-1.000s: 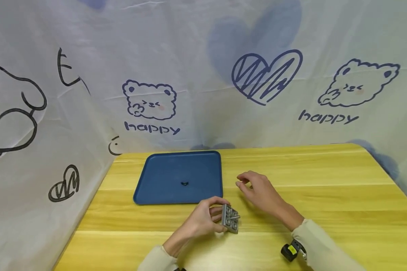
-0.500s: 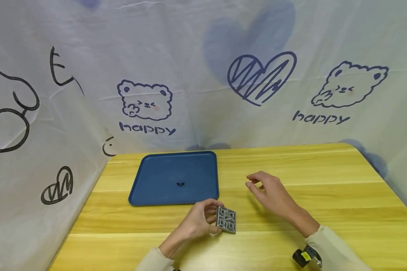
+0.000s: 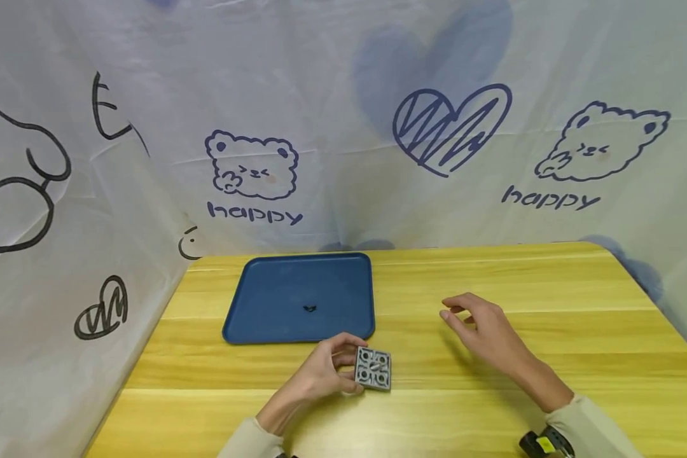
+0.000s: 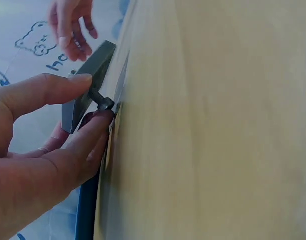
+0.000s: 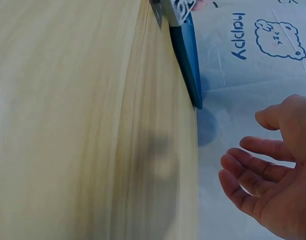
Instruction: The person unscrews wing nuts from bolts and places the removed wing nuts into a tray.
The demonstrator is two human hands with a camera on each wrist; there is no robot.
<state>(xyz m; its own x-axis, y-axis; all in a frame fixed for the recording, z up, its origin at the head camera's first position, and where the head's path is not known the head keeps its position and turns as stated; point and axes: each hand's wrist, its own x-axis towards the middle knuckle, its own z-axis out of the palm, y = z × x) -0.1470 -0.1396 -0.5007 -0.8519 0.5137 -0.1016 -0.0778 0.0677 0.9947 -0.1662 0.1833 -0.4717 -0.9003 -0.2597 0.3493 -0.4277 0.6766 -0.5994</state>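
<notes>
Between thumb and fingers my left hand point(image 3: 315, 378) holds a square grey metal block point(image 3: 382, 367) above the table, just in front of the tray. The block's face has several round recesses, and a thin metal shaft stands out at its middle. On the other side, in the left wrist view, a bolt point(image 4: 104, 101) with a thick head sticks out from the block point(image 4: 95, 65), between my thumb and fingers. Off to the right, my right hand point(image 3: 486, 327) hovers over the table with its fingers loosely bent and nothing in them.
A blue tray point(image 3: 269, 286) lies on the wooden table point(image 3: 521, 280) at the back left. On it rests a small black piece point(image 3: 310, 308), too small to make out. White cloth point(image 3: 343, 159) with printed drawings hangs behind the table and along the left side.
My right hand has drawn away to the right, off from the block. My left hand has shifted slightly left and turned the block, so its recessed face shows more squarely to the head camera.
</notes>
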